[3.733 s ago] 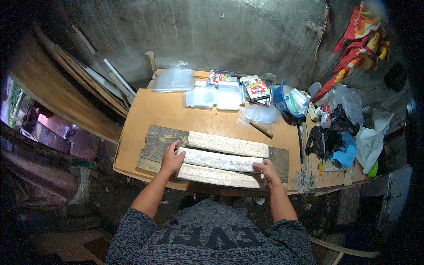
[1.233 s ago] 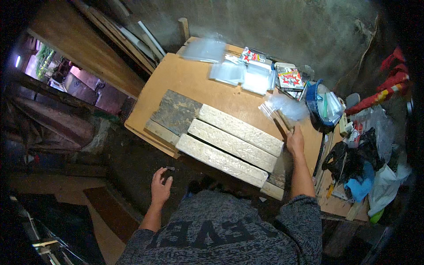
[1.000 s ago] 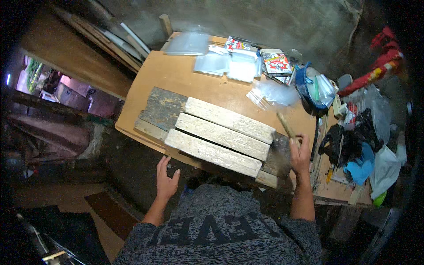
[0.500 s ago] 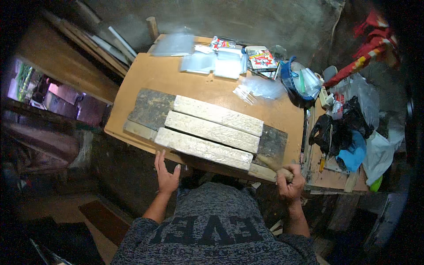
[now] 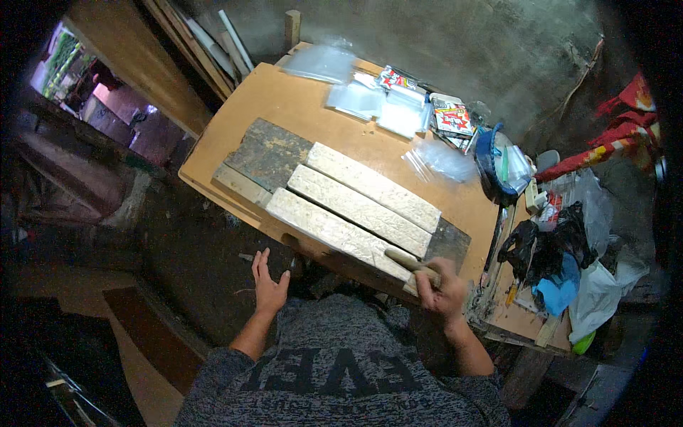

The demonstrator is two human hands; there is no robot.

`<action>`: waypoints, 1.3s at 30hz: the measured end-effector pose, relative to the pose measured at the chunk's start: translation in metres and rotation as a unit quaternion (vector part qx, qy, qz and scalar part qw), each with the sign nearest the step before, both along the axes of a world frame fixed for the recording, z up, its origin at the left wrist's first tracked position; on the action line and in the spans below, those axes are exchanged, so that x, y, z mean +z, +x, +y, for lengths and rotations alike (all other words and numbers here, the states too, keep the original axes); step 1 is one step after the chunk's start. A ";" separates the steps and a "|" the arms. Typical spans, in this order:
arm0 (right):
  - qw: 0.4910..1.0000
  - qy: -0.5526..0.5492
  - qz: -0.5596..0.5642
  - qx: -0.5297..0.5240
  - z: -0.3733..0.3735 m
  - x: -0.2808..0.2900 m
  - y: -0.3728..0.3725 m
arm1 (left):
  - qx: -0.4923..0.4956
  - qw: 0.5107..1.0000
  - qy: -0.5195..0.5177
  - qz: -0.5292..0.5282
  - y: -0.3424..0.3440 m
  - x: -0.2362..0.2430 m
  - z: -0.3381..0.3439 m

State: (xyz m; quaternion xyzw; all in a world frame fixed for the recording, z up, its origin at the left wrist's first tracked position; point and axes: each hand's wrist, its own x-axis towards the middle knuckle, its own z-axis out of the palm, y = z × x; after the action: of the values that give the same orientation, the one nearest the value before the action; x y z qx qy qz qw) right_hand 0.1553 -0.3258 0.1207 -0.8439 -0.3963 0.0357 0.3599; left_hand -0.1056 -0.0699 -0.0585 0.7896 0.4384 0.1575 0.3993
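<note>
The orange table (image 5: pixel 299 103) is the biggest thing in front of our left hand (image 5: pixel 269 288) and right hand (image 5: pixel 442 290). On it, just past the fingers, is a dark board (image 5: pixel 269 151). A hard push could make the board slide, because our left fingers are spread wide, seem to hold nothing, and pin nothing down. Three long, pale, bumpy slabs (image 5: pixel 363 205) lie side by side on the board, beyond our fingertips. The near slab (image 5: pixel 327 224) is close to the table's edge, just past our left fingertips, so a bump could tip it off. Our right fingers are wrapped around what looks like a knife (image 5: pixel 400 257). Its front end is over the right end of that slab; we can't tell if it touches. It could slip and hurt us, since our fingers curl so near, or tear the slab if it drags. Now for what holds things: well past our right fingers, the blue bucket (image 5: pixel 484 162) has clear plastic packs (image 5: pixel 518 167) in it. Right of those fingers is a black plastic bag (image 5: pixel 519 243), and we can't see inside. Even farther past them is a small card box (image 5: pixel 452 116); its inside is hidden.
</note>
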 end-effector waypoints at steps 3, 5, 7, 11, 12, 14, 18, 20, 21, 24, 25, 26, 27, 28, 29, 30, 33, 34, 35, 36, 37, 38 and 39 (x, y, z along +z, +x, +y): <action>1.000 0.028 -0.004 0.005 0.012 -0.010 0.001 | 0.010 0.999 -0.020 0.026 -0.015 -0.023 0.001; 0.994 0.100 0.000 -0.034 0.018 -0.010 -0.002 | 0.019 0.999 -0.027 0.041 -0.030 -0.041 -0.003; 0.998 0.062 -0.025 -0.005 0.031 -0.005 -0.003 | 0.019 0.996 -0.039 0.073 -0.044 -0.063 -0.006; 0.998 0.062 -0.007 0.007 0.044 -0.012 0.000 | 0.006 0.986 -0.086 0.140 -0.068 -0.097 -0.009; 0.997 0.071 -0.023 0.029 0.052 -0.008 -0.001 | 0.016 0.981 -0.112 0.155 -0.073 -0.102 -0.012; 0.996 -0.011 -0.009 0.086 0.064 -0.009 0.001 | 0.028 0.968 -0.165 0.186 -0.079 -0.104 -0.014; 0.992 0.119 -0.030 0.037 0.077 -0.013 -0.003 | 0.059 0.943 -0.220 0.243 -0.088 -0.101 -0.019; 0.997 0.028 0.007 0.078 0.092 -0.010 -0.004 | 0.063 0.939 -0.214 0.262 -0.098 -0.111 -0.021; 0.995 -0.017 0.025 0.099 0.097 -0.009 -0.005 | 0.068 0.938 -0.221 0.257 -0.105 -0.115 -0.022; 0.996 0.069 -0.011 0.057 0.108 -0.014 -0.006 | 0.081 0.938 -0.231 0.244 -0.113 -0.122 -0.022; 0.995 0.079 -0.010 0.052 0.111 -0.013 -0.008 | 0.082 0.938 -0.229 0.246 -0.115 -0.123 -0.023; 0.995 0.079 -0.005 0.059 0.114 -0.013 -0.010 | 0.083 0.938 -0.226 0.248 -0.117 -0.123 -0.023; 0.995 0.079 -0.001 0.066 0.118 -0.015 -0.011 | 0.090 0.934 -0.239 0.250 -0.118 -0.124 -0.024; 0.994 0.080 0.002 0.073 0.123 -0.016 -0.011 | 0.098 0.930 -0.250 0.251 -0.117 -0.124 -0.023; 0.993 0.081 0.004 0.080 0.128 -0.016 -0.012 | 0.105 0.926 -0.262 0.252 -0.116 -0.125 -0.022; 0.990 0.126 0.005 0.069 0.131 -0.016 -0.015 | 0.099 0.928 -0.258 0.251 -0.115 -0.125 -0.020; 0.985 -0.022 0.036 0.164 0.154 -0.006 -0.019 | 0.092 0.924 -0.263 0.262 -0.125 -0.131 -0.020; 0.986 -0.013 0.069 0.150 0.157 -0.009 -0.018 | 0.091 0.919 -0.273 0.270 -0.122 -0.127 -0.020; 0.990 0.030 0.057 0.127 0.159 -0.009 -0.017 | 0.090 0.914 -0.284 0.277 -0.120 -0.122 -0.019; 0.991 0.073 0.045 0.105 0.160 -0.009 -0.017 | 0.091 0.912 -0.290 0.274 -0.119 -0.118 -0.016; 0.989 0.115 0.034 0.083 0.161 -0.011 -0.017 | 0.094 0.911 -0.298 0.271 -0.121 -0.117 -0.016; 0.990 0.090 -0.031 0.104 0.166 -0.012 -0.016 | 0.097 0.909 -0.305 0.269 -0.123 -0.117 -0.015; 0.992 0.060 -0.023 0.106 0.169 -0.013 -0.016 | 0.098 0.905 -0.312 0.272 -0.126 -0.117 -0.015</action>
State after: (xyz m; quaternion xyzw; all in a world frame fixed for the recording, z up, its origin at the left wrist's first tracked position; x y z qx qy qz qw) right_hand 0.1393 -0.1567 0.1078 -0.7743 -0.4932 0.0303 0.3953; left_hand -0.2312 -0.0853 -0.1751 0.5895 0.6323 -0.1702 0.4731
